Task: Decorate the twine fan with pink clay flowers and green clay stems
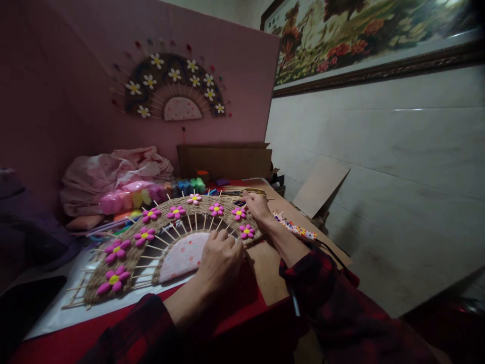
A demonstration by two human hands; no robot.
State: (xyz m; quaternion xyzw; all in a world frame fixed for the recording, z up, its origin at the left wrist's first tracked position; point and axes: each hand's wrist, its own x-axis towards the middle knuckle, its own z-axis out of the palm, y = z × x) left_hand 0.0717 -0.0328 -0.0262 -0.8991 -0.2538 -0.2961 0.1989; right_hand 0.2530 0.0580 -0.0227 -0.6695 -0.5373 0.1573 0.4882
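A half-round fan decoration (166, 222) lies tilted across the table, wound with brown twine over thin wooden sticks. Pink clay flowers (144, 236) with yellow centres dot its band. Its inner half-circle carries pale pink patterned cloth (184, 255). My left hand (223, 253) is closed over the right part of that inner half-circle, its fingers curled round the edge; their tips are hidden. At the right outer edge of the band, my right hand (257, 207) is closed in a pinch at a stick end, close to a pink flower. What exactly sits between those fingertips is hard to see.
Behind the fan lie packs of coloured clay (151, 194) and bunched pink cloth (117, 169). Scissors (246, 191) rest beyond my right hand. A cardboard piece (227, 161) stands at the back. A second fan (174, 86) hangs on the pink board.
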